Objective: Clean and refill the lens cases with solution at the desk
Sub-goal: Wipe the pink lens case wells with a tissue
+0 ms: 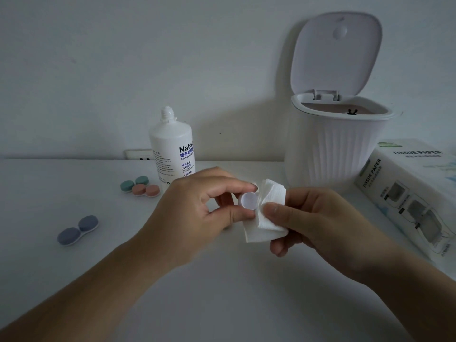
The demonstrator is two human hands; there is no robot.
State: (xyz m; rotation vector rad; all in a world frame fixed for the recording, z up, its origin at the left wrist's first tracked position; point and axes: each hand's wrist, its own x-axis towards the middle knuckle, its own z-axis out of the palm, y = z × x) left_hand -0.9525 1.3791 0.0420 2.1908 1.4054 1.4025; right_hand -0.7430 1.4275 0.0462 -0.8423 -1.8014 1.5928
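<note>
On the white desk point(74, 280) against a pale wall we see, from the left, a blue lens case point(77, 230), green and pink cases point(140, 186), the uncapped solution bottle point(172, 149), our left hand point(197, 206) pinching a small white cap point(248, 202), our right hand point(320, 218) gripping a tissue point(267, 213) against it, an open bin point(333, 144), and a tissue box point(409, 191).

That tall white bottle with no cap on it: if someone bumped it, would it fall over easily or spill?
Probably yes. The solution bottle stands tall and narrow on the desk, so a push near the top would likely tip it. Its nozzle is uncapped, so some liquid could escape. How full, and so how heavy, it is cannot be seen through the opaque plastic.
</note>
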